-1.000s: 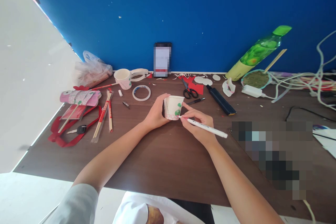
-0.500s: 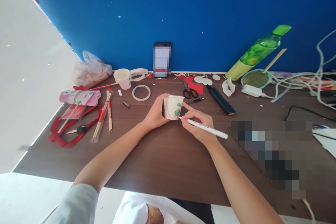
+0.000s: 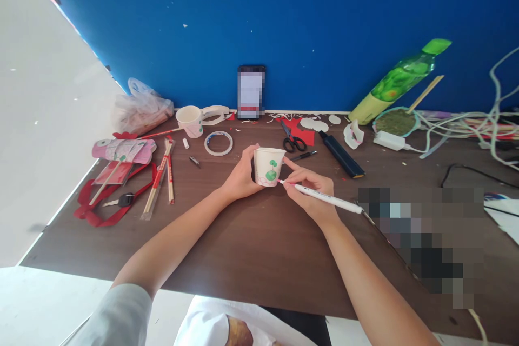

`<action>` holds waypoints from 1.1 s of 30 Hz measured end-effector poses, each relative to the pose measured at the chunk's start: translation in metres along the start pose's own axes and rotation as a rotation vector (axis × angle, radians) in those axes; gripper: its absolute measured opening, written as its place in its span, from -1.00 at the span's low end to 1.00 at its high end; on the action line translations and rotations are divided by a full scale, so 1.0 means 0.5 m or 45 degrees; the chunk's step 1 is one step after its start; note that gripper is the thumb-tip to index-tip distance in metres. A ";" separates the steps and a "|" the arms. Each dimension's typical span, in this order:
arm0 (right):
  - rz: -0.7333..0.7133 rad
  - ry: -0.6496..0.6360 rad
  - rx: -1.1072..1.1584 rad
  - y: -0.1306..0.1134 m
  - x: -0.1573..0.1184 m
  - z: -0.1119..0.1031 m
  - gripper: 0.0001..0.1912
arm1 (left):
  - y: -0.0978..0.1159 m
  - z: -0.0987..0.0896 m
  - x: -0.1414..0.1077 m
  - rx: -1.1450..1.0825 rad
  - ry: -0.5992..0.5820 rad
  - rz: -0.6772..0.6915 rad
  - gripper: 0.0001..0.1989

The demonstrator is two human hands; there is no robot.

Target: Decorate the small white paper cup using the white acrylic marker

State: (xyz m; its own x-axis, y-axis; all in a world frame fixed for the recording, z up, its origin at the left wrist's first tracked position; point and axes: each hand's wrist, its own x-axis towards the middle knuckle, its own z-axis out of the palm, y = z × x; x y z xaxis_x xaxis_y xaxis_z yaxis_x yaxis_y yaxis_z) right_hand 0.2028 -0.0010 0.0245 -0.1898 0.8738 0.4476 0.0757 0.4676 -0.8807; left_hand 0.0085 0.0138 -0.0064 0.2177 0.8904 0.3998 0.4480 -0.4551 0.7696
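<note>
One paper cup (image 3: 268, 167) clamped in left fingers (image 3: 248, 155), white marker (image 3: 344, 203) pinched in right fingers (image 3: 303, 174), barrel print (image 3: 318, 194) illegible

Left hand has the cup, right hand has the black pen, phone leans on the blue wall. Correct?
Not the pen: in the head view, the right hand holds a white marker. The black pen lies on the table beyond that hand. The rest stands: left hand has the cup, phone leans on the blue wall.
</note>
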 end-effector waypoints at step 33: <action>-0.079 -0.025 -0.224 0.004 -0.001 0.003 -0.85 | 0.013 -0.005 0.003 -0.070 -0.006 -0.068 -0.06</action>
State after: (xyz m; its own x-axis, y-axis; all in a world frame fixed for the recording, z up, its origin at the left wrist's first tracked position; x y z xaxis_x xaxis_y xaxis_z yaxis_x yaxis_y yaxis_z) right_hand 0.2016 -0.0005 0.0221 -0.2182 0.8405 0.4959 0.2331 0.5383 -0.8099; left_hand 0.0096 0.0121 0.0002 0.1989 0.9133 0.3555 0.4106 -0.4070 0.8159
